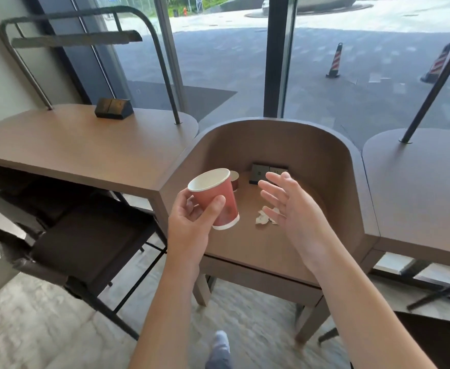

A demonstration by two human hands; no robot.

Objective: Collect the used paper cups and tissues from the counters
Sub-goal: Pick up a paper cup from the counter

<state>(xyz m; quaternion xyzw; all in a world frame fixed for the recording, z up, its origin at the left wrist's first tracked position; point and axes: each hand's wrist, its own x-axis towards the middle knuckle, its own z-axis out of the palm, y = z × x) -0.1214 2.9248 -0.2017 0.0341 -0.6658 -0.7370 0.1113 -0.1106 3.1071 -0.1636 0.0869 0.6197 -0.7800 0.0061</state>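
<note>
My left hand [191,222] grips a red paper cup [218,198] with a white rim, tilted, above the low curved-wall counter [245,249]. A second cup [235,179], brownish, stands behind it on that counter, mostly hidden. A crumpled white tissue [265,218] lies on the counter in the middle. My right hand [290,206] hovers over the tissue with fingers spread and straight, holding nothing, and covers part of the tissue.
A black socket block [269,173] sits at the back of the low counter. Higher wooden counters stand to the left [85,150] and right [418,195]; the left one bears a dark box [113,108]. A dark chair [85,243] stands at the left. Glass windows lie behind.
</note>
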